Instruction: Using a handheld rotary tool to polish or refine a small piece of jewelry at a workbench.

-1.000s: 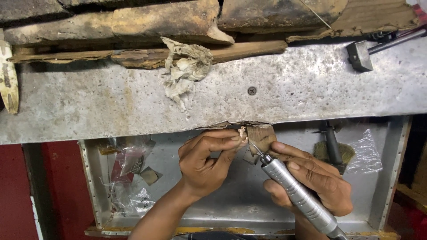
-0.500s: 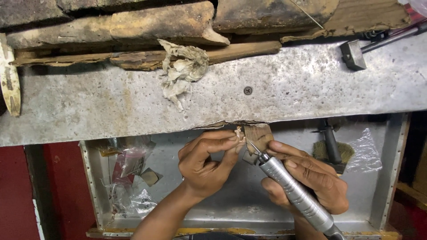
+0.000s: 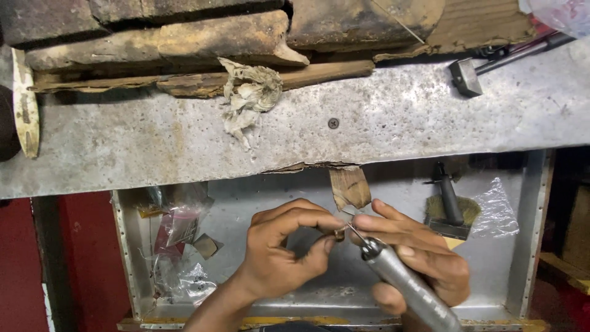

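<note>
Worn metal bench (image 3: 430, 117); open drawer (image 3: 393, 184) beneath.

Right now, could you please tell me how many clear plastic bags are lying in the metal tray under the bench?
2: one crumpled clear plastic bag at the tray's left end, holding reddish items, and one clear plastic bag at the right end beside the black-handled brush. The hands may hide others.

Two bare hands, left hand (image 3: 279, 258) and right hand (image 3: 418, 258), wear no gloves, rings or watch. The left forearm below its grip is unsleeved.
</note>
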